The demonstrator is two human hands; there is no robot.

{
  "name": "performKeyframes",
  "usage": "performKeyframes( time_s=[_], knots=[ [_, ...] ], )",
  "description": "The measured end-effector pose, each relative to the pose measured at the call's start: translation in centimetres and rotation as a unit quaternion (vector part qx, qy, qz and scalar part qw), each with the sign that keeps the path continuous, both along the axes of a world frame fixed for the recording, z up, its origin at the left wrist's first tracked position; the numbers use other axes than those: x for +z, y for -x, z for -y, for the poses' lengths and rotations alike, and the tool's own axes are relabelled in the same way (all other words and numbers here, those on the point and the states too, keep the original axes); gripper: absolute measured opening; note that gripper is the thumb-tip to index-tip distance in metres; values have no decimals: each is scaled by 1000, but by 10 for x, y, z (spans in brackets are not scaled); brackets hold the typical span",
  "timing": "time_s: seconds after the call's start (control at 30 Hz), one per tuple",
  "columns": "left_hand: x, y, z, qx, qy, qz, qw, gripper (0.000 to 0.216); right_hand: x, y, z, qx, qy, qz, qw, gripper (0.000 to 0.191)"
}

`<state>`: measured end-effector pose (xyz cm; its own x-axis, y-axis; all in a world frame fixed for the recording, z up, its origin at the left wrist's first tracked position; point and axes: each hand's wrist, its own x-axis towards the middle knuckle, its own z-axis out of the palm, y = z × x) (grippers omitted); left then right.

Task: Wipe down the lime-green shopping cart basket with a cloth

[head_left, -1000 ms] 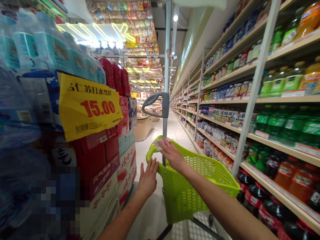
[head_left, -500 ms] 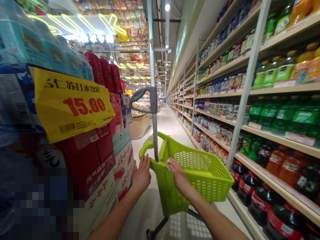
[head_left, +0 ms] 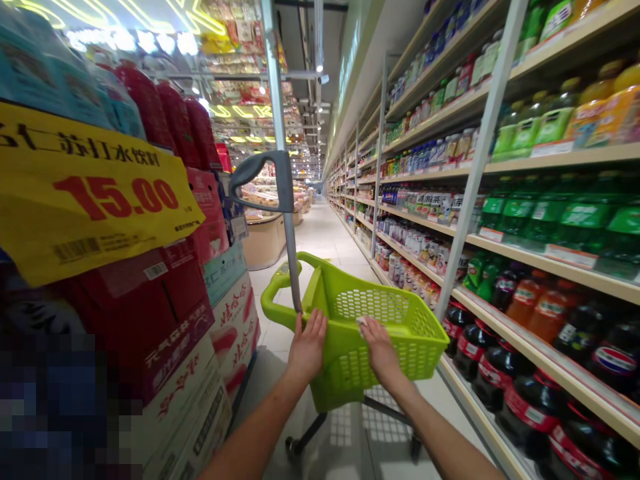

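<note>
A bright green shopping cart [head_left: 345, 387] with a perforated basket stands in front of me. My left hand [head_left: 309, 343] lies on its near rim just right of the grey pole [head_left: 281, 127], fingers stretched out and flat. Farther right along the same rim rests my right hand [head_left: 381, 350], fingers closed over a small crumpled white wipe [head_left: 361, 321], mostly hidden beneath them. A grey looped grip [head_left: 265, 183] is fixed to the pole, above the cart's green handle [head_left: 273, 300].
Stacked drink cartons [head_left: 235, 320] and a yellow price sign [head_left: 100, 193] crowd the left side. Shelves of bottled drinks [head_left: 540, 293] line the right. A tiled aisle [head_left: 313, 227] runs away between them, past rounded display counters [head_left: 265, 240] on the left.
My left hand has slid rightward from beside the handle onto the basket's near rim. My right hand has moved right along the rim with the wipe. The view has shifted slightly.
</note>
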<state>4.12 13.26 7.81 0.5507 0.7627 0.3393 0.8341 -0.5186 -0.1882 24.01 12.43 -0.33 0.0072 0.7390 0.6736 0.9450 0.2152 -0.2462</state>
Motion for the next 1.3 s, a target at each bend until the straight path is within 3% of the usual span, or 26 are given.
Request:
performKeyframes(
  time_s=[0.07,0.13,0.27,0.33,0.47,0.53,0.67,0.73,0.87,0.93,1.0,1.1,1.17,1.23,1.3],
  knots=[
    [-4,0,0,10,0,1,1000,56,-8,-28,8,-75,13,-23,997,51],
    [-8,-6,1,8,7,2,1000,56,-13,-36,11,-105,13,-31,994,50],
    [-13,-20,6,-3,20,11,1000,56,-16,-22,10,-17,-4,33,999,52],
    [-13,-22,8,2,27,18,999,57,-20,-34,14,-11,-11,51,999,51],
    [-13,-22,9,-2,35,17,999,59,-31,-90,28,-144,-21,10,989,48],
    [-14,-27,10,-2,35,12,999,59,-34,-99,29,-184,-30,-5,982,48],
    [-15,-41,16,-7,43,-4,999,59,-34,-80,23,-68,-23,53,996,54],
    [-16,-43,18,-4,49,-6,999,59,-35,-86,26,-44,-20,68,997,53],
    [-17,-41,19,-7,50,-13,999,60,-42,-137,42,-166,-29,17,986,42],
    [-19,-42,19,6,48,-12,999,61,-43,-146,47,-204,-39,-6,978,43],
    [-20,-44,18,15,49,-7,999,62,-42,-129,45,-179,-49,-5,983,46],
    [-21,-45,17,13,53,-4,999,63,-39,-84,36,-55,-56,39,996,51],
    [-21,-44,17,9,53,-5,999,64,-39,-71,33,21,-56,69,996,52],
    [-22,-43,16,7,52,-6,999,64,-41,-83,34,26,-61,62,996,51],
    [-23,-42,16,8,51,-3,999,64,-44,-106,35,-40,-75,18,996,48]
  ],
)
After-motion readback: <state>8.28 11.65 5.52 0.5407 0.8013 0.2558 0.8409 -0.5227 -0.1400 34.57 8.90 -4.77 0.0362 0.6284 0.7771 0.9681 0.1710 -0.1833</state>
